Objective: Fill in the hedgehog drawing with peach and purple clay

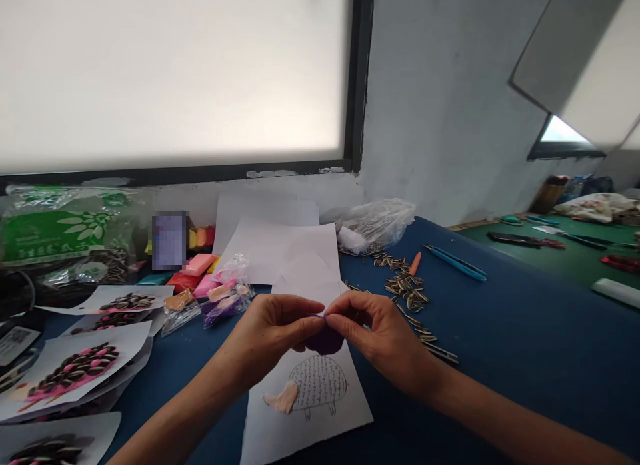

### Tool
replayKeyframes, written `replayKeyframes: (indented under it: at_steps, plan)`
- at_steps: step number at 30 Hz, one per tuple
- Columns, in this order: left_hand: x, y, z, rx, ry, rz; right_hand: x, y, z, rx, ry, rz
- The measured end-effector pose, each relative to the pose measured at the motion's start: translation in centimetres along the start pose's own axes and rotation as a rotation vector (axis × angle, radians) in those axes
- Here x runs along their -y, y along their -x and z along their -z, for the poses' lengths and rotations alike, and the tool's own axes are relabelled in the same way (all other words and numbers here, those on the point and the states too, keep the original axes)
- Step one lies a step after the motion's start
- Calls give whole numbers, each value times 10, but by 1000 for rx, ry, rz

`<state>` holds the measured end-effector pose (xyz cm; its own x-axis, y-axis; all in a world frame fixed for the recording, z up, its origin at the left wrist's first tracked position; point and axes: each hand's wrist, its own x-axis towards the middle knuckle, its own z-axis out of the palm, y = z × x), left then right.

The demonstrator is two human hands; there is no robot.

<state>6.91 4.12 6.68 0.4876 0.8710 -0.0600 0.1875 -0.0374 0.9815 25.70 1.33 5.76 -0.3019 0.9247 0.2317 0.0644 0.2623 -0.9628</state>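
Observation:
A dark purple piece of modelling clay [325,340] is stretched between my hands. My left hand [280,325] pinches its upper left edge, thumb against fingers. On the other side, my right hand [370,324] grips the upper right edge with thumb and fingertips. Just below lies a white sheet of paper [280,442] with a pencil drawing of a rounded, scribble-filled animal body [320,382] on short legs. Pale peach clay [283,397] covers the drawing's head at the left. My fingers hide the clay's top edge and part of the sheet.
Sunflower seeds [407,288] lie scattered right of my right hand, near an orange crayon-like stick [415,263] and blue tweezers [455,262]. Bagged clay [225,298], printed pictures [80,372] and a green seed bag [65,232] are at left. Blank paper [295,242] lies behind.

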Motion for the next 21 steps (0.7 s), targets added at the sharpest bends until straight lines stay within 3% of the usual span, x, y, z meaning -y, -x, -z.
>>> replayKeyframes:
  at_steps: [3,9,14,21]
  plan:
    - [1,0,-1,12,-15,16,1,1,0,8,-4,-24]
    - [0,0,-1,-51,-8,22,-1,1,0,20,9,67]
    - [1,-1,0,-8,2,33,-4,1,0,21,9,71]
    - [0,-1,-1,-4,36,21,-3,2,1,31,154,130]
